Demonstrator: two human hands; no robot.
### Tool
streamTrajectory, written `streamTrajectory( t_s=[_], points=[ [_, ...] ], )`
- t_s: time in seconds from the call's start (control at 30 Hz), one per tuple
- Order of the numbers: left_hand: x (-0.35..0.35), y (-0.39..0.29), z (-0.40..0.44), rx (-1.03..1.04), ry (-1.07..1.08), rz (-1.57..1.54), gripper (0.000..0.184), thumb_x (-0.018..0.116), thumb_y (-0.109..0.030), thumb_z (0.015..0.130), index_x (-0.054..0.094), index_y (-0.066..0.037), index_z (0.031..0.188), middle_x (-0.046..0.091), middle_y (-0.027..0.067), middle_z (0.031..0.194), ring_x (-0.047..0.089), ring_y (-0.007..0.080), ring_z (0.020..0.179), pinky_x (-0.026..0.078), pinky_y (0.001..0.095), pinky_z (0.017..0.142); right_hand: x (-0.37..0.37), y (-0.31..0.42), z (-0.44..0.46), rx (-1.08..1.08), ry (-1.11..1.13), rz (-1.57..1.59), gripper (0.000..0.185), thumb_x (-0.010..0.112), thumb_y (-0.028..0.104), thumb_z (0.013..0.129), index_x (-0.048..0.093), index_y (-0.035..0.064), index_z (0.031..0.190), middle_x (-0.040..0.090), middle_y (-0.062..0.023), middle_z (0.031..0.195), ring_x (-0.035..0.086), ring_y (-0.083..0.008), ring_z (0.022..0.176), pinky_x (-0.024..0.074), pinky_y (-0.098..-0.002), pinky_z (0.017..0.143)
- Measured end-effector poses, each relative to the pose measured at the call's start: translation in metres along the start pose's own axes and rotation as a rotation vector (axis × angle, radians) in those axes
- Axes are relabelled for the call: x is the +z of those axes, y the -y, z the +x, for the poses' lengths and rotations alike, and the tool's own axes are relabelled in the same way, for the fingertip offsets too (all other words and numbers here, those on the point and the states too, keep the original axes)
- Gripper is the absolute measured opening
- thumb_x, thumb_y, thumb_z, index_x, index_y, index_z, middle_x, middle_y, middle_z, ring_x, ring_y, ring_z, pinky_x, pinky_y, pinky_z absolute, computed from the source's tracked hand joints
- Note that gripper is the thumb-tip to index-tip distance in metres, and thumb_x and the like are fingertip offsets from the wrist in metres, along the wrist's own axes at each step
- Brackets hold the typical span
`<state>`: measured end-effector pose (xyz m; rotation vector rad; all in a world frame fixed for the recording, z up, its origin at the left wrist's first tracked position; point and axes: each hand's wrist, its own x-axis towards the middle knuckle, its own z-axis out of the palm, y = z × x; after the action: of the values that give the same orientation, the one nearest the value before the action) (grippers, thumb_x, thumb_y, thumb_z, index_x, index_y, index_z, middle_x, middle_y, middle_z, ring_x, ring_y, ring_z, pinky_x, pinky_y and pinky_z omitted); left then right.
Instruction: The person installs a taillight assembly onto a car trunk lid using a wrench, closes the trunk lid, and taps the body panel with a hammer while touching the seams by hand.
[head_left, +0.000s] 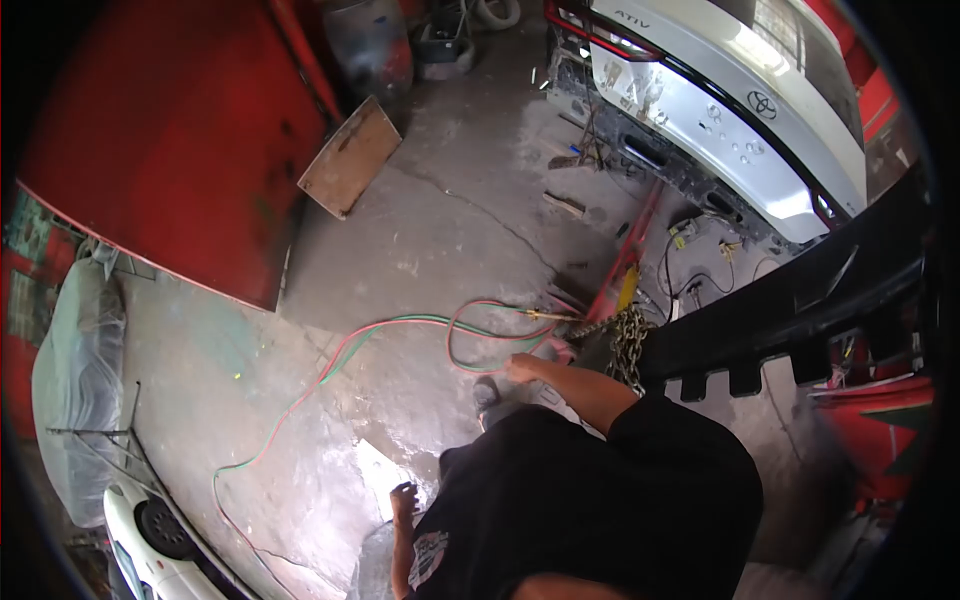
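Observation:
My left hand (403, 499) hangs low at my left side, above a bright patch of floor. Its fingers are loosely bent and apart, with nothing plainly held. In front of my body is my right hand (521, 368), its fingers curled closed; anything inside them is hidden. Close by it, red and green twin hoses (430, 320) loop over the concrete floor. A thin brass-coloured torch (550, 316) lies by the hose loop. Right of that hand, a metal chain (628, 345) hangs bunched beside a long black bumper (780, 305).
A silver car rear (700, 110) with its bumper off stands at upper right. A red beam (630, 240) lies before it. A brown board (350, 158) leans by a red panel (170, 130). Plastic-wrapped material (80, 390) and a white car part (150, 545) are at left.

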<state>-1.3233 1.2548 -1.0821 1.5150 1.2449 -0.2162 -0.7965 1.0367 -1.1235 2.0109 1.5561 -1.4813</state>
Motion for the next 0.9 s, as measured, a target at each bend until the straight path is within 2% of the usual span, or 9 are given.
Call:
streamTrajectory(
  t_s=[0.07, 0.33, 0.4, 0.47, 0.67, 0.73, 0.8, 0.83, 0.9],
  points=[
    [-0.005, -0.06, 0.016, -0.165, -0.036, -0.208, 0.047, 0.071, -0.02, 0.09, 0.064, -0.002, 0.133, 0.069, 0.007, 0.081, 0.06, 0.014, 0.06, 0.051, 0.0314, 0.046, -0.033, 0.012, -0.014, -0.172, -0.584, 0.09, 0.032, 0.069, 0.03, 0.084, 0.073, 0.0035, 0.101, 0.073, -0.0222, 0.108, 0.072, -0.0364, 0.096, 0.0573, -0.047, 0.085],
    [-0.004, -0.221, 0.112, 0.029, 0.062, -0.013, 0.047, 0.071, -0.021, 0.089, 0.068, 0.0, 0.131, 0.061, 0.0032, 0.068, 0.054, 0.0111, 0.055, 0.045, 0.0298, 0.046, 0.037, -0.048, 0.034, -0.145, -0.867, 0.192, 0.037, 0.068, 0.022, 0.081, 0.074, 0.0073, 0.114, 0.071, -0.0216, 0.103, 0.072, -0.0359, 0.098, 0.058, -0.0482, 0.086],
    [-0.013, -0.24, 0.139, 0.078, 0.089, 0.023, 0.046, 0.072, -0.021, 0.089, 0.068, 0.0, 0.13, 0.061, 0.0035, 0.067, 0.054, 0.0108, 0.054, 0.044, 0.0296, 0.046, 0.014, -0.014, -0.046, 0.295, -0.465, 0.676, 0.034, 0.066, 0.016, 0.079, 0.074, 0.0072, 0.111, 0.073, -0.0186, 0.094, 0.074, -0.0339, 0.083, 0.0602, -0.0466, 0.066],
    [-0.025, -0.257, 0.168, 0.097, 0.081, 0.062, 0.046, 0.072, -0.02, 0.088, 0.069, 0.001, 0.129, 0.06, 0.0041, 0.065, 0.053, 0.0103, 0.052, 0.044, 0.0307, 0.046, 0.058, -0.049, -0.034, 0.307, -0.278, 0.392, 0.044, 0.068, 0.013, 0.078, 0.071, 0.0064, 0.121, 0.073, -0.0152, 0.091, 0.073, -0.0312, 0.069, 0.0582, -0.0412, 0.051],
    [-0.07, -0.266, 0.289, 0.039, 0.208, 0.198, 0.036, 0.072, -0.02, 0.086, 0.074, -0.006, 0.119, 0.071, 0.0115, 0.082, 0.067, 0.0216, 0.07, 0.058, 0.0376, 0.061, 0.045, -0.048, -0.087, 0.668, -0.222, 1.07, 0.034, 0.061, 0.011, 0.088, 0.065, 0.0093, 0.122, 0.071, -0.0095, 0.085, 0.072, -0.0269, 0.067, 0.0585, -0.0463, 0.057],
    [-0.1, -0.242, 0.376, 1.173, 0.336, 1.089, 0.027, 0.071, -0.019, 0.086, 0.075, -0.009, 0.111, 0.074, 0.0161, 0.098, 0.071, 0.0287, 0.089, 0.06, 0.0425, 0.077, 0.048, -0.065, -0.055, 0.623, -0.318, 1.303, 0.024, 0.061, 0.011, 0.089, 0.066, 0.0111, 0.113, 0.069, -0.0085, 0.082, 0.072, -0.0275, 0.068, 0.0586, -0.0471, 0.059],
    [-0.11, -0.303, 0.394, 0.857, 0.538, 1.372, 0.021, 0.07, -0.015, 0.085, 0.075, -0.011, 0.105, 0.073, 0.0151, 0.111, 0.069, 0.0324, 0.105, 0.058, 0.0437, 0.09, 0.029, -0.074, -0.018, 0.566, -0.427, 1.534, 0.016, 0.06, 0.011, 0.09, 0.067, 0.013, 0.104, 0.068, -0.0075, 0.08, 0.072, -0.0281, 0.069, 0.0587, -0.0478, 0.061],
    [-0.123, -0.299, 0.429, 0.798, 0.551, 0.997, 0.028, 0.074, -0.017, 0.085, 0.074, -0.009, 0.112, 0.073, 0.0142, 0.102, 0.071, 0.0297, 0.095, 0.061, 0.0448, 0.078, -0.007, -0.076, 0.001, 0.774, -0.225, 1.864, 0.023, 0.061, 0.011, 0.09, 0.071, 0.0115, 0.11, 0.069, -0.008, 0.079, 0.073, -0.027, 0.07, 0.0591, -0.0456, 0.063],
    [-0.144, -0.329, 0.479, 0.731, 0.557, 0.781, 0.033, 0.075, -0.019, 0.085, 0.073, -0.008, 0.116, 0.073, 0.0131, 0.095, 0.071, 0.0281, 0.085, 0.059, 0.0441, 0.069, -0.1, -0.018, -0.002, 0.635, -0.508, 1.45, 0.029, 0.063, 0.013, 0.089, 0.07, 0.0087, 0.117, 0.072, -0.0115, 0.081, 0.074, -0.0266, 0.071, 0.0591, -0.0447, 0.063]
  ],
)
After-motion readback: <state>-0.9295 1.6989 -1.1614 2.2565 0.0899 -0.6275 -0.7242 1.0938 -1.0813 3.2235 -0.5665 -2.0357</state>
